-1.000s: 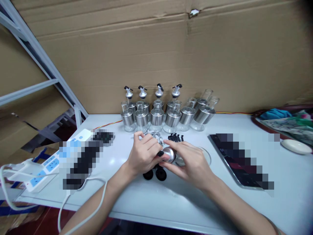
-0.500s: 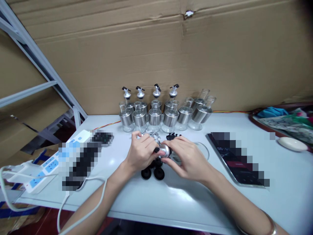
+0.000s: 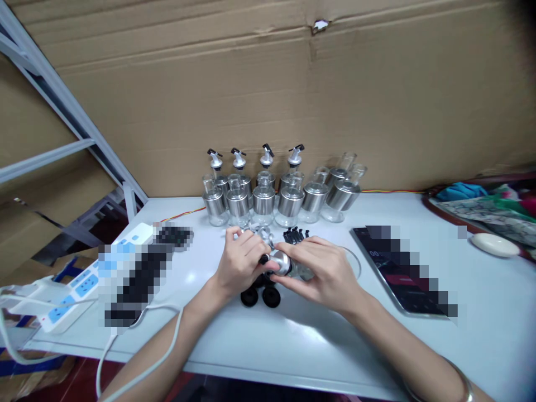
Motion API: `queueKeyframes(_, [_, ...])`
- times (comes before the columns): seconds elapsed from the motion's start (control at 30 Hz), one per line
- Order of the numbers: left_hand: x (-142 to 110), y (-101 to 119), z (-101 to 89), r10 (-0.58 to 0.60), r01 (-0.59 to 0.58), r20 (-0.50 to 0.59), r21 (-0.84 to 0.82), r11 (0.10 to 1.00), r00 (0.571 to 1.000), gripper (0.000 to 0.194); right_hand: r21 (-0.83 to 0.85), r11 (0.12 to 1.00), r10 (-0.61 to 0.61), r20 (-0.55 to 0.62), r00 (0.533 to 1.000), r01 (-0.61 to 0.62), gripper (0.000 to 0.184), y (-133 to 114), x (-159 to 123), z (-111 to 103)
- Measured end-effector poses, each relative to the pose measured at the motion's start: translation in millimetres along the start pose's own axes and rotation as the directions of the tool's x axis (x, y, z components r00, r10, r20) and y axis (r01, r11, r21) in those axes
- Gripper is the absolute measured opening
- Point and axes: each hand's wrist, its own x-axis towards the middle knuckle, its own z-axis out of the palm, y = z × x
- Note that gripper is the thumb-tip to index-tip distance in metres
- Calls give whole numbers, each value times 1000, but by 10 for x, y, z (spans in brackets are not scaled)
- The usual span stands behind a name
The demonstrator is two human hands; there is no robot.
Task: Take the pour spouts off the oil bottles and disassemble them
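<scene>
Spout (image 3: 283, 262) clamped both sides: left hand (image 3: 240, 261) curled, pinching its tip; right hand (image 3: 329, 272) half-curled, gripping bottle (image 3: 300, 272) at neck.

Looks forward and down from the wearer's head, across the table (image 3: 335, 357) to the cardboard wall (image 3: 188, 111) beyond. Sits near enough to place the left hand (image 3: 240, 259) and the right hand (image 3: 326, 273) close to mid-picture, yet takes in the table's front edge and a slanting metal frame (image 3: 62, 86) at far left.
</scene>
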Motion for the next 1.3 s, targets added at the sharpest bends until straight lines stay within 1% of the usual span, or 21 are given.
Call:
queueKeyframes(0.13, [-5,-6,-1,13,-13,-12,9,1000,1000,48,-24,1000,8,-8,1000,-8,38,21,-15,9])
queueKeyframes(0.3, [2,-12,-17,57,-56,-27,42,998,998,43,-89,996,-1,-60,998,-5,41,48,-4,16])
queueKeyframes(0.37, [1,-24,-22,55,-53,-30,43,998,998,40,-99,994,34,-102,994,-44,45,66,2,12])
queueKeyframes(0.43, [-6,-46,-25,17,-17,-40,19,1000,999,39,-91,989,97,-176,980,-114,46,95,-2,-2])
queueKeyframes(0.5, [-18,-71,-25,-30,30,-49,-4,1000,998,38,-51,974,199,-279,939,-222,41,147,-20,-30])
queueKeyframes(0.53, [-24,-83,-25,-49,48,-55,-9,999,997,38,-10,958,268,-328,906,-287,37,185,-34,-50])
queueKeyframes(0.6, [-32,-97,-23,-74,74,-57,-10,997,996,39,116,904,423,-389,818,-412,31,289,-72,-95])
queueKeyframes(0.63, [-33,-98,-22,-78,77,-52,-11,997,996,39,192,873,488,-400,776,-449,30,353,-95,-118])
queueKeyframes(0.67, [-33,-96,-22,-77,77,-46,-14,997,996,39,266,845,535,-401,744,-464,30,421,-118,-139])
queueKeyframes(0.73, [-28,-84,-23,-69,68,-31,-21,997,997,39,384,815,569,-394,722,-433,29,556,-162,-168])
queueKeyframes(0.8, [-21,-72,-25,-62,62,-22,-21,998,998,39,427,810,567,-391,725,-403,30,666,-193,-177])
queueKeyframes(0.83, [-18,-69,-27,-63,63,-22,-19,998,998,39,421,809,571,-391,722,-411,32,706,-201,-175])
queueKeyframes(0.9, [-16,-69,-28,-74,73,-25,-16,997,997,39,357,805,590,-401,701,-474,38,751,-203,-165])
queueKeyframes(0.97, [-17,-75,-29,-84,84,-21,-13,996,996,40,239,799,597,-432,676,-552,42,764,-192,-156])
queueKeyframes(1.0, [-18,-79,-28,-88,88,-17,-8,996,996,41,159,798,583,-448,677,-582,42,766,-186,-156])
queueKeyframes(1.07, [-21,-87,-28,-91,91,-8,1,996,996,41,0,789,542,-469,697,-614,41,771,-180,-160])
queueKeyframes(1.13, [-22,-91,-26,-91,91,-9,11,996,996,40,-93,769,524,-476,706,-633,39,788,-185,-167])
queueKeyframes(1.17, [-23,-93,-26,-93,93,-10,15,996,996,40,-107,761,529,-470,706,-640,35,798,-191,-170])
queueKeyframes(1.23, [-25,-96,-23,-96,96,-9,19,995,995,40,-114,755,547,-433,716,-646,21,814,-201,-168])
queueKeyframes(1.3, [-28,-98,-20,-99,99,-9,20,995,995,40,-139,765,546,-378,748,-629,11,813,-204,-162])
